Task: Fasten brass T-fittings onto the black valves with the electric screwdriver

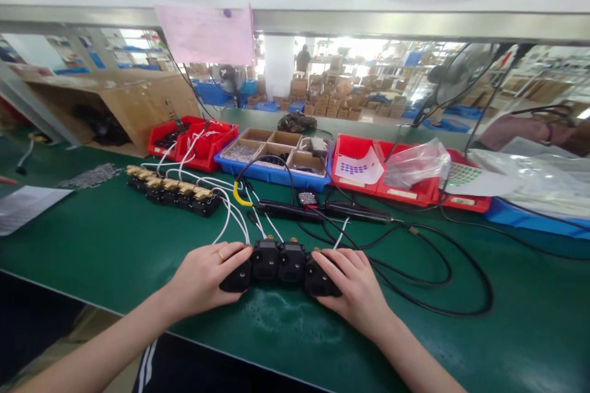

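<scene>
Four black plug-like parts (278,265) lie side by side in a short row on the green counter (115,245), near its front edge. The two middle ones sit straight; the outer two are angled outward. White wires (230,215) run back from them.

The left hand (207,279) covers the near end of the row of black parts (279,264), and the right hand (354,288) covers the other end, so each grip hides the sides there. Both arms are cut off at the bottom edge. Far beyond the hands, the bits in the blue tray (276,159) are too small to tell. A white sheet (25,207), far left of the grip, is cut off.
</scene>
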A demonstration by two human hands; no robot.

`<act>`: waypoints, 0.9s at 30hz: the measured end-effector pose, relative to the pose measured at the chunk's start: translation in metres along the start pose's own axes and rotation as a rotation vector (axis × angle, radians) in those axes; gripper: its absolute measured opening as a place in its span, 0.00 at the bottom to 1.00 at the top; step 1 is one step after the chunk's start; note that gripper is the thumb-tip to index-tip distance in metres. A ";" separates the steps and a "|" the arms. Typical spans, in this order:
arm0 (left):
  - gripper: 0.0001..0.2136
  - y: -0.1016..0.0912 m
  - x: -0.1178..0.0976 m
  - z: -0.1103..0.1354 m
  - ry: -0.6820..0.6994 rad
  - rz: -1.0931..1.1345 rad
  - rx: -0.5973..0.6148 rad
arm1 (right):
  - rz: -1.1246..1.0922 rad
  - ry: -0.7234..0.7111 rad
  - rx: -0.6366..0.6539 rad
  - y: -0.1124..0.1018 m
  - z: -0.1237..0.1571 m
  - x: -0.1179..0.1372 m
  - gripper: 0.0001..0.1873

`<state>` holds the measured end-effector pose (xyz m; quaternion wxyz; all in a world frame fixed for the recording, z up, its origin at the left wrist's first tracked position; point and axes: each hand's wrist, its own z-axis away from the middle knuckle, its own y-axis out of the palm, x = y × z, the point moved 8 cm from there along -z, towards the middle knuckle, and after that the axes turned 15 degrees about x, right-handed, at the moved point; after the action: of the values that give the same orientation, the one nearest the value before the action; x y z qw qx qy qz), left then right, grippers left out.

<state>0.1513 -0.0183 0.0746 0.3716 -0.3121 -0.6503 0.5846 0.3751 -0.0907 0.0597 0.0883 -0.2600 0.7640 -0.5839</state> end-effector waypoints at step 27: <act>0.31 0.010 -0.178 -0.127 0.200 0.260 0.115 | 0.251 0.302 0.026 -0.068 0.188 -0.084 0.24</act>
<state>0.3531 -0.0996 0.0487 0.3730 -0.4282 -0.5299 0.6299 0.5490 -0.2205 0.0526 0.0481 -0.0709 0.7874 -0.6104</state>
